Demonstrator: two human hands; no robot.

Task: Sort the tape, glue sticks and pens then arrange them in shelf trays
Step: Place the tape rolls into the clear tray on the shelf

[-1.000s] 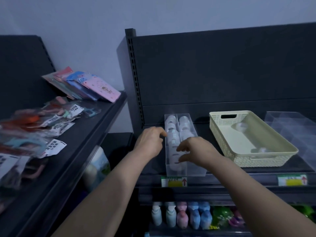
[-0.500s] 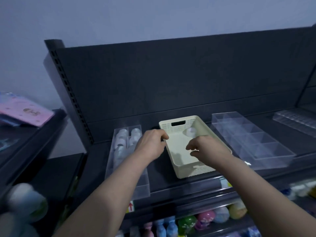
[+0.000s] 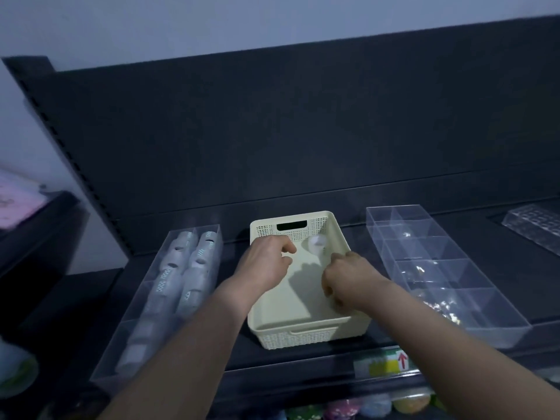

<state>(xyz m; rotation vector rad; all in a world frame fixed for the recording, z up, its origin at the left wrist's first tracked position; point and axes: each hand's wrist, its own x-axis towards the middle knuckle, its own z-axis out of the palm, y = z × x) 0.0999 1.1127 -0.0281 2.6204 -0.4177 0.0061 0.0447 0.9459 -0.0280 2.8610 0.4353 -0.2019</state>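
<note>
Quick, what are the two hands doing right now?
Left hand: curled, nothing seen inside.
Right hand: curled down in the basket, can't tell if holding.

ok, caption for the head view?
Left hand and right hand over the cream basket, one tape roll at its far end, between a tape-filled clear tray and a divided clear tray.

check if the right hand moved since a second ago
Yes. The right hand went rightward, from over the clear tape tray to over the cream basket.
</note>
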